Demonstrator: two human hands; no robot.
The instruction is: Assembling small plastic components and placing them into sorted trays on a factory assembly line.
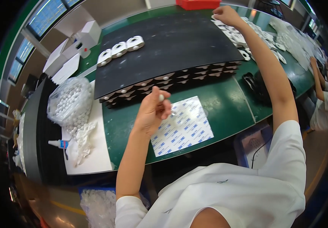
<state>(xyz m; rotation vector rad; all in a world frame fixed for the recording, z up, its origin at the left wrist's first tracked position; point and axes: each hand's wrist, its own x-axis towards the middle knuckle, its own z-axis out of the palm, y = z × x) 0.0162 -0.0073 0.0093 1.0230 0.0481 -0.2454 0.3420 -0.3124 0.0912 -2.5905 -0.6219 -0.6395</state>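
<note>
Green counter (224,102) spreads out before me, and a person in a white shirt (224,190) works at its near edge, both arms out over it. The left hand (149,116) is up above the near middle, thumb and index finger pinched on a small white ball (161,97), the other fingers curled loosely toward the palm. The right hand (226,16) is at the far right, above or at the edge of a heap of white parts (238,37); those fingers are bent inward, and I cannot tell whether they grasp anything.

Black boards (179,41) are stacked across the far middle, with pale pieces showing between the layers along the near side. On top, toward the left, three white pieces (119,49) sit in a slanting row.

Just right of the left hand, a white sheet with blue print (188,131) lies by the near edge. Farther left, a clear bag (74,84) full of white balls rests near a crumpled white cloth (85,140) and a small blue-labelled bottle (59,144). At the far edge I see a red bin (198,4); at the right, a co-worker's arm (317,79) beside clear plastic (293,36).
</note>
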